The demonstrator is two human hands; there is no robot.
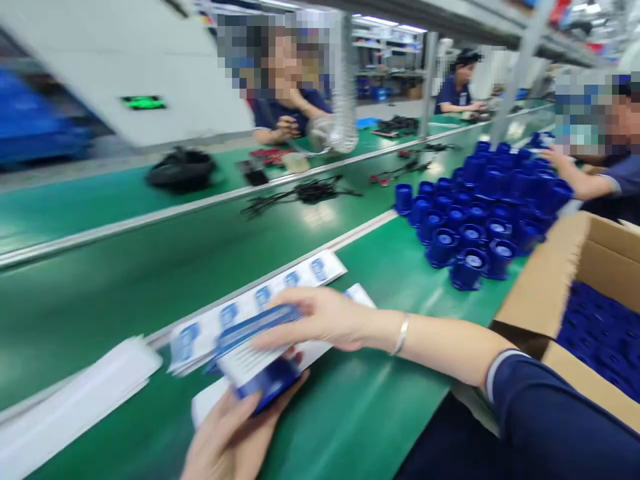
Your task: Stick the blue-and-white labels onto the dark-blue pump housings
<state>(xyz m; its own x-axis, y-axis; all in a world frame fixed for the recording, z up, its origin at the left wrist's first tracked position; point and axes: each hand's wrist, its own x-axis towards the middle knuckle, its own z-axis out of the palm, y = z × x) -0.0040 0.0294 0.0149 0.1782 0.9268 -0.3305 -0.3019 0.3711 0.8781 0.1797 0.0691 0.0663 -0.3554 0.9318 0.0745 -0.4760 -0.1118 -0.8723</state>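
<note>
My left hand [227,433] reaches up from the bottom edge and holds a blue and white folded carton [257,363] from below. My right hand [320,320], a silver bracelet at the wrist, lies across the carton's top with its fingers pressed on it. A row of flat blue and white cartons [240,307] is spread along the green table's edge just behind. A stack of white sheets [75,400] lies to the left. The picture is smeared by motion.
A cluster of blue round plastic parts [475,213] stands on the green table [380,400] at right. An open cardboard box [545,287] holds more blue parts. A conveyor belt [150,260] carries black cables [310,192]. Other people sit across and at right.
</note>
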